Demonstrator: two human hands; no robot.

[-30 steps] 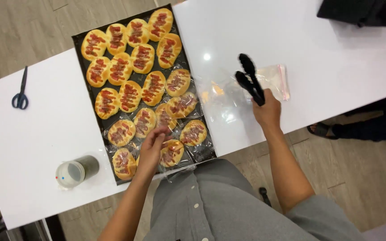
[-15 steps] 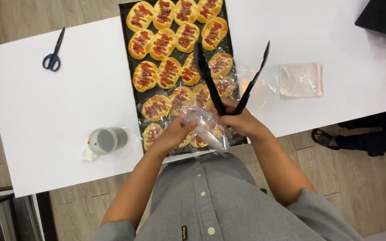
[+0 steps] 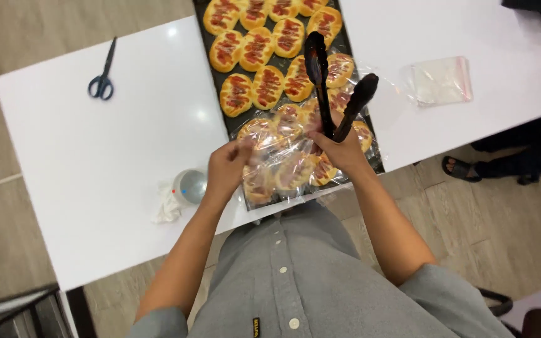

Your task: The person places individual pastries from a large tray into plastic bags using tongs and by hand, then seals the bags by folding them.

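Observation:
A black baking tray [image 3: 370, 134] full of several oval golden buns with red topping [image 3: 264, 84] lies on the white table [image 3: 126, 156]. My right hand [image 3: 339, 147] grips black tongs [image 3: 330, 87], their tips pointing away over the buns, and also pinches one edge of a clear plastic bag [image 3: 283, 156]. My left hand [image 3: 226, 169] pinches the bag's other edge. The bag is stretched between both hands above the tray's near end.
Blue-handled scissors [image 3: 101, 81] lie at the far left of the table. A small tape roll with crumpled white paper [image 3: 180, 191] sits left of my left hand. A stack of clear zip bags [image 3: 439, 81] lies right of the tray. Someone's sandalled feet [image 3: 458, 168] are on the floor at right.
Both hands came together over the near end of the tray. The right hand brought the tongs from the bag stack, and the clear bag is now spread wider between the hands.

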